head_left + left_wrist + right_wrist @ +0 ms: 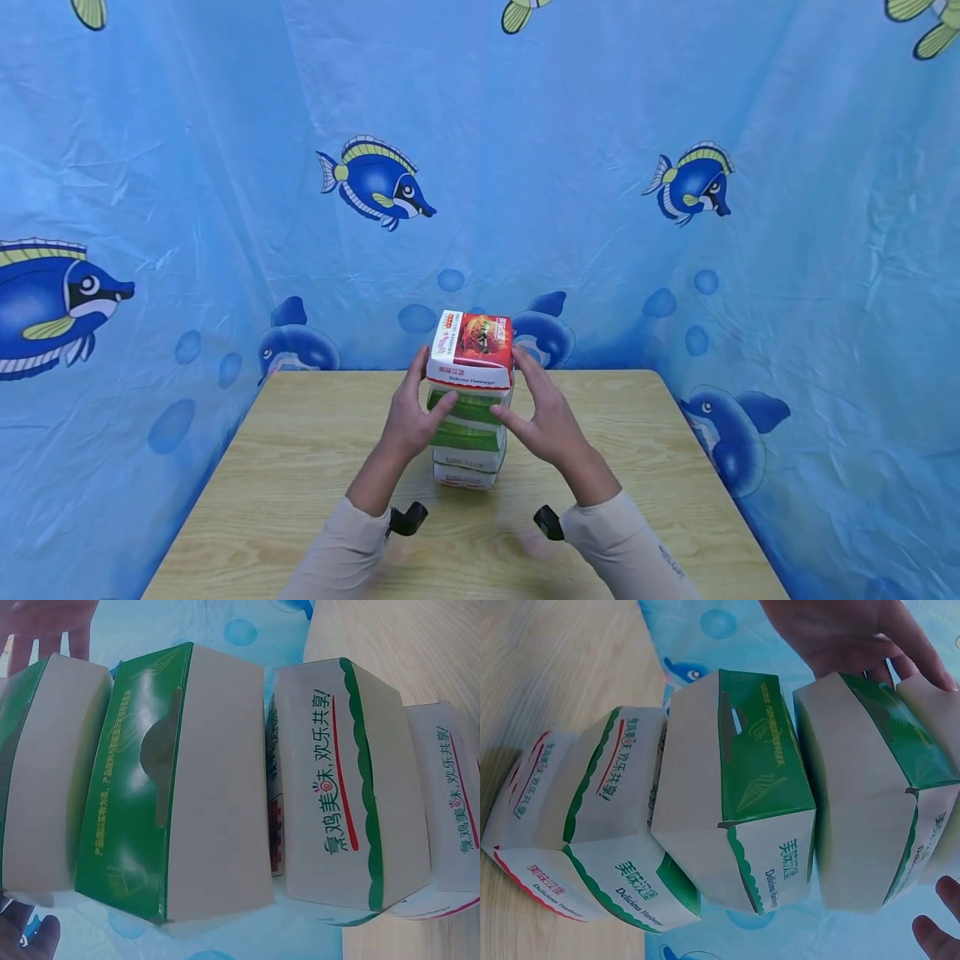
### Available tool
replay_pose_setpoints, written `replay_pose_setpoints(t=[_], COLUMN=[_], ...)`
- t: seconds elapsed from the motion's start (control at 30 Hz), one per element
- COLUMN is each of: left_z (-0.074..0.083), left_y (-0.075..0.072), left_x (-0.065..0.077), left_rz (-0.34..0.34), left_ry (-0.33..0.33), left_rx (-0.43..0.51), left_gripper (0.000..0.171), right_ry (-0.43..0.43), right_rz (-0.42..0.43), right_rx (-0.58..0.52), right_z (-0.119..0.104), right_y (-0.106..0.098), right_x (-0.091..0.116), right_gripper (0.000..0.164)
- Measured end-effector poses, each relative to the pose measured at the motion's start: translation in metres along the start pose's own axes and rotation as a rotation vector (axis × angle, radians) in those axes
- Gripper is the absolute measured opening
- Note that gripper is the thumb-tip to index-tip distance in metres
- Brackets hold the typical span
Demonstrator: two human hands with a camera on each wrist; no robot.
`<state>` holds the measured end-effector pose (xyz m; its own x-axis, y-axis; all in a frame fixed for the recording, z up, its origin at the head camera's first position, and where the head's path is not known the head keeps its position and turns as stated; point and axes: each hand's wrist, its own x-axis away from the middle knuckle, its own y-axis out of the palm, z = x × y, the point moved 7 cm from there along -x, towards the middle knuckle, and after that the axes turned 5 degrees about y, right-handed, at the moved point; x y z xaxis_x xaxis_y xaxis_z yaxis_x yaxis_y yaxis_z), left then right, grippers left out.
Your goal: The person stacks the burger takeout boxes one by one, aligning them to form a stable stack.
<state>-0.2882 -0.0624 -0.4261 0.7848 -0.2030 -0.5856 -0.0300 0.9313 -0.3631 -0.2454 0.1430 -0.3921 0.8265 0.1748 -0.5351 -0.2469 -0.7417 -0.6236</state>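
A stack of several paper hamburger boxes stands on the wooden table. On top is a red and white hamburger box [483, 346] with a burger picture. Under it come boxes with green panels [467, 435], then white boxes [467, 461] lower down. My left hand [412, 415] is at the left side of the top box, its fingers along the side and the thumb in front. My right hand [546, 418] mirrors it on the right side. The left wrist view shows a green-fronted box [135, 787] close up; the boxes sit slightly turned and offset.
The wooden table [315, 467] extends around the stack, its far edge behind it. A blue curtain [480, 233] printed with fish and dolphins surrounds the table at the back and sides. Black wrist cameras [407, 518] are at the cuffs.
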Motion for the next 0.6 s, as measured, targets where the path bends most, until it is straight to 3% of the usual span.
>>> replay_pose_setpoints(t=[0.23,0.6], left_z=[0.0056,0.0058], left_y=[-0.0019,-0.0005], left_x=[-0.0049,-0.005], left_rz=[0.011,-0.005], left_ry=[0.028,0.018], left_rx=[0.022,-0.013], left_gripper=[0.074,0.073], right_ry=[0.021,0.014], right_rz=[-0.016,0.004], right_rx=[-0.008,-0.009], right_z=[-0.0011,0.001], right_y=[0.0017,0.0005], right_x=[-0.0025,-0.0015], right_gripper=[0.088,0.088])
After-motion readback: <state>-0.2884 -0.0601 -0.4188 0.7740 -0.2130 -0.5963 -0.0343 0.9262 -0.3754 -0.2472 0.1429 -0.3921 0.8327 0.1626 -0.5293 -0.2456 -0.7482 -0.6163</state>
